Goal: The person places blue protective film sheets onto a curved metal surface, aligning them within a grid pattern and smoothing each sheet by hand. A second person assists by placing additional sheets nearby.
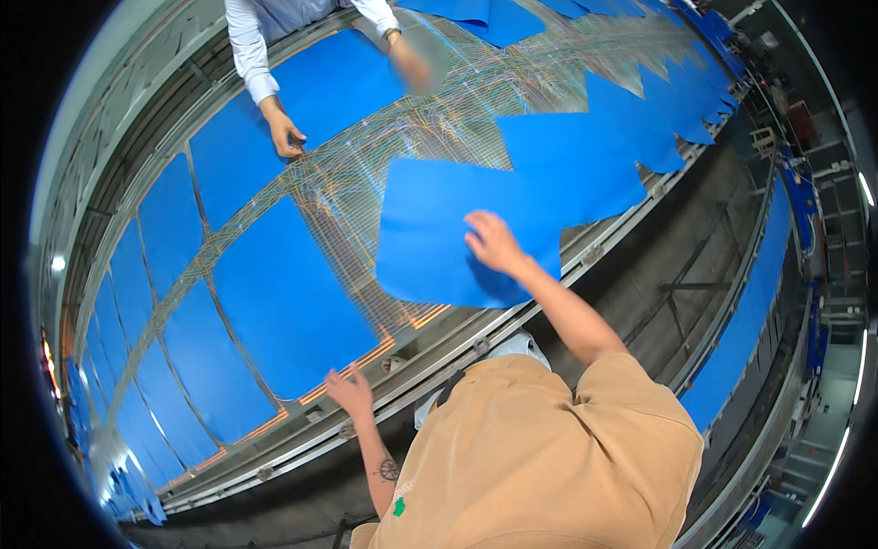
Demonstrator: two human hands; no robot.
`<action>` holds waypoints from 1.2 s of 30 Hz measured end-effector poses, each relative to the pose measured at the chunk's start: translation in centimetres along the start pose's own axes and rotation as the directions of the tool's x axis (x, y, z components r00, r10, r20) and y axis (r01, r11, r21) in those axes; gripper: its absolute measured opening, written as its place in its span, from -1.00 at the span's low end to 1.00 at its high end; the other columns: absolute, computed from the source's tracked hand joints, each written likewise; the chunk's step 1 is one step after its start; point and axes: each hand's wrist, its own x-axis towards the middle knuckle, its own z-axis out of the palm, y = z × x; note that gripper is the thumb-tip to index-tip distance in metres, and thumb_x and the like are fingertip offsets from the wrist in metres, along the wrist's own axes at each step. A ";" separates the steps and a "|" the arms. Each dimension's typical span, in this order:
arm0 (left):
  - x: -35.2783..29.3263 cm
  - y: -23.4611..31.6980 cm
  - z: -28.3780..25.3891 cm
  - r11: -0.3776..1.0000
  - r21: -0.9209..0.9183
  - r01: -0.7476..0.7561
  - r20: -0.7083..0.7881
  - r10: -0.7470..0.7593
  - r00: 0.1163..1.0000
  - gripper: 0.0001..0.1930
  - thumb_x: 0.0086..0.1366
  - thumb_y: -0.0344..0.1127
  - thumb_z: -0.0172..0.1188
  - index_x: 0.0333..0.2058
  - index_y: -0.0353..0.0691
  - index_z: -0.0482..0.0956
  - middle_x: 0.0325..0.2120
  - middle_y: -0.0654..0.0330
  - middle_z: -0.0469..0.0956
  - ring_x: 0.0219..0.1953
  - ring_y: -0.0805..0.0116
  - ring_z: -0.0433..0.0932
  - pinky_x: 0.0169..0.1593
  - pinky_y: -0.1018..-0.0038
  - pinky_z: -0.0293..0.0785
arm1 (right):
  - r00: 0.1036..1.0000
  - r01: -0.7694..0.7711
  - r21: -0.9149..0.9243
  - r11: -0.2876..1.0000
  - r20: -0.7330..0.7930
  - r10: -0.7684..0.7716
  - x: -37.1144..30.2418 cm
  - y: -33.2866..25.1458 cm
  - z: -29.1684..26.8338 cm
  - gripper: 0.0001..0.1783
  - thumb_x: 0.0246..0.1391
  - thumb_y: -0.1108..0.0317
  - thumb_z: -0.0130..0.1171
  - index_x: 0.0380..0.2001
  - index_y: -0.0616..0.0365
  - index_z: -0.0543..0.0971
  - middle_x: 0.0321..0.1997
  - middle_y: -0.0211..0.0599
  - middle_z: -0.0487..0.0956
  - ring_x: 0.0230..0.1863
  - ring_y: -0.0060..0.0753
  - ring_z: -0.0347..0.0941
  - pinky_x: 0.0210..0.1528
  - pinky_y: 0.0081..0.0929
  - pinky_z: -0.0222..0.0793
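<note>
Lying smooth, the sheet point(428, 233) is plain blue

We are standing in what looks like a factory or industrial workshop: before us runs a long mesh bed point(338, 242) edged with metal rails point(599, 259), bearing row upon row of large blue sheets point(274, 293). A co-worker point(297, 14) stands at its far side, and to our right we see more blue material point(745, 320) on metal framework and bright strip lights point(837, 476).
</note>
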 end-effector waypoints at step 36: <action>-3.6 36.7 -13.2 0.341 -0.927 0.157 0.244 0.228 0.942 -0.67 0.53 -0.15 0.17 -0.33 -0.30 0.69 -0.51 0.31 0.64 -0.48 0.63 0.57 -0.37 0.55 0.52 | 0.731 -0.675 0.684 -0.278 0.568 -0.377 21.9 17.4 -5.2 -0.31 0.22 0.01 0.41 0.25 0.21 0.48 0.05 -0.15 0.67 0.05 -0.26 0.64 0.02 -0.18 0.68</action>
